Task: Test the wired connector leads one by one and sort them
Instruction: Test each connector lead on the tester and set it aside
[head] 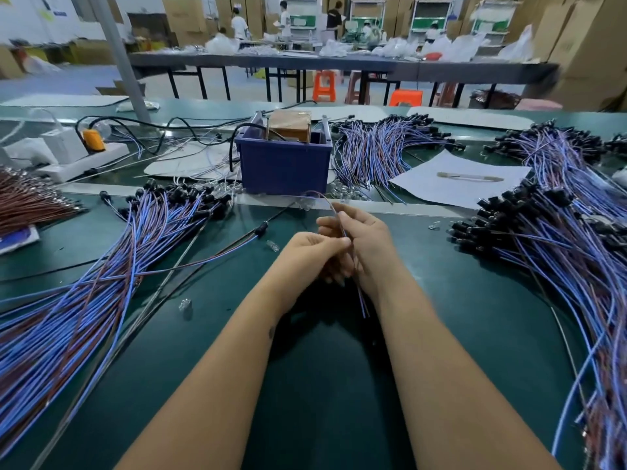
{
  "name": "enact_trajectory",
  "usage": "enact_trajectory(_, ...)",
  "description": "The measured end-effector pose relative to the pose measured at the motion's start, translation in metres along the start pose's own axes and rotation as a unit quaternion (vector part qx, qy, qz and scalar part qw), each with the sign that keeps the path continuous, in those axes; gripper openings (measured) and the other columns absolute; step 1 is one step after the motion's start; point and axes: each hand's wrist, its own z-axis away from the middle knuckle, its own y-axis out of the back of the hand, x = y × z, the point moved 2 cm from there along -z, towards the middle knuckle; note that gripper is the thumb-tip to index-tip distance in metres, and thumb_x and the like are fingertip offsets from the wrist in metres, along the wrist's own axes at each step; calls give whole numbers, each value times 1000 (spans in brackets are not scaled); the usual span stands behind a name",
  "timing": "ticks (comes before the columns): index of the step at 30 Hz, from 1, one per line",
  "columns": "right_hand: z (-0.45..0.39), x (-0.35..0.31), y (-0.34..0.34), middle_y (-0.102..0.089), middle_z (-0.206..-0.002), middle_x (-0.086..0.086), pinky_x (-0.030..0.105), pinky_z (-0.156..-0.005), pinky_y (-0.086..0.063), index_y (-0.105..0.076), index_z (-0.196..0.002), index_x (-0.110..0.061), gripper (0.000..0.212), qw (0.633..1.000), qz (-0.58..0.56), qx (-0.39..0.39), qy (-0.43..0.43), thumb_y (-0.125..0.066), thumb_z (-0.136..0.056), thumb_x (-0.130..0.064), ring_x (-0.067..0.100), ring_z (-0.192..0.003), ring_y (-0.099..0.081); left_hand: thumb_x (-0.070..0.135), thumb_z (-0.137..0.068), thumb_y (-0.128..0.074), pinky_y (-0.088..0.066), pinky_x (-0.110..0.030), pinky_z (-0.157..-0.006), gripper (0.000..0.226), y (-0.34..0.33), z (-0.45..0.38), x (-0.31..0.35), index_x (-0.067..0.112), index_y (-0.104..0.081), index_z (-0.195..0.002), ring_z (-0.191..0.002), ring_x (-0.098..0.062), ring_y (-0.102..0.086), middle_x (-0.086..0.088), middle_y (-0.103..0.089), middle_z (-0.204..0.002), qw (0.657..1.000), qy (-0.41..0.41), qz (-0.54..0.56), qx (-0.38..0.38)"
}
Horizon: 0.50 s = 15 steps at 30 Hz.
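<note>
My left hand [314, 252] and my right hand [364, 242] meet over the middle of the green table [322, 368]. Both pinch one thin blue-and-red lead [362, 300], which arcs up toward the blue box [283, 164] and hangs down below my fingers. Whatever sits between my fingertips is hidden. A big fan of blue-and-red leads with black connectors [101, 273] lies at the left. A similar heap [556, 252] lies at the right, and a third bundle [376, 154] spreads behind the box.
A power strip with an orange plug [91, 140] sits at the back left beside a brown wire bundle [30, 201]. A white sheet with a thin tool [468, 178] lies right of the box. Small clear bulbs [185, 305] are scattered on the mat. People work at far benches.
</note>
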Motion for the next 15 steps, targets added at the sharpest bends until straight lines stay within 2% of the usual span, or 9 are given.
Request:
enact_trajectory(4, -1, 4, -4, -70, -73, 8, 24, -49, -52, -56, -106, -14, 19, 999, 28, 9, 41, -50, -97, 2, 14, -54, -62, 21, -96, -56, -39, -18, -48, 35, 14, -5, -3, 15, -67, -62, -50, -9, -50, 1, -64, -61, 989, -21, 11, 143)
enact_trajectory(8, -1, 12, -17, -73, -86, 12, 25, -71, -57, -62, -102, -8, 17, 992, 83, -2, 91, -57, -92, 5, 17, -74, -69, 28, -94, -60, -44, -20, -57, 22, 23, -10, -8, 15, -66, -77, -60, -6, -55, 6, -66, -67, 968, -38, -39, 247)
enact_trajectory(12, 2, 14, -21, -73, -91, 15, 29, -80, -58, -68, -93, -8, 18, 987, 103, -6, 125, -58, -91, 7, 22, -83, -71, 34, -93, -61, -49, -28, -68, 17, 26, -13, -14, 19, -55, -90, -73, -8, -58, 4, -63, -85, 958, -41, -47, 281)
enact_trajectory(15, 3, 11, -18, -74, -80, 4, 19, -69, -54, -71, -86, -13, 22, 981, 136, -2, 141, -61, -88, 6, 11, -75, -69, 28, -95, -59, -46, -20, -71, 7, 25, -15, -11, 22, -57, -98, -80, -1, -59, 7, -63, -91, 963, -70, -28, 257)
